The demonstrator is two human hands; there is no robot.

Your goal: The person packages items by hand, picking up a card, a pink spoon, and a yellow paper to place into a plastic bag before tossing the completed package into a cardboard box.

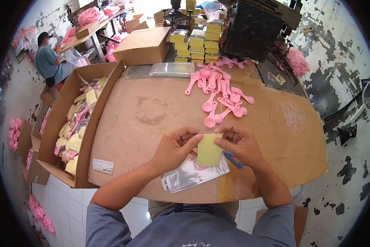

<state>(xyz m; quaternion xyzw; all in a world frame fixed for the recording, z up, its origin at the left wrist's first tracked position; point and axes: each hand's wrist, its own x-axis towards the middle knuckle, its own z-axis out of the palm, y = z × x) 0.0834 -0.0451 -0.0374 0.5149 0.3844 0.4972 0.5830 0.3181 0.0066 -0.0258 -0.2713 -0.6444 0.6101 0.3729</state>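
Note:
Between my two hands, a small yellow card (209,153) is held upright by its upper corners. My left hand (178,147) pinches its left edge between thumb and fingers. The right edge is pinched by my right hand (236,144). Below the card, a clear plastic bag (195,175) lies on the cardboard-covered table (131,136), with something pink showing under the plastic. A blue item (233,159) lies partly hidden beneath my right hand. Beyond my hands is a loose pile of pink spoons (211,82).
An open carton (95,144) of packed yellow cards and pink spoons stands at the left. Behind are a closed box (141,43), clear bags (172,69), yellow card stacks (197,41) and a black machine (252,31). Another person (49,61) sits at the far left.

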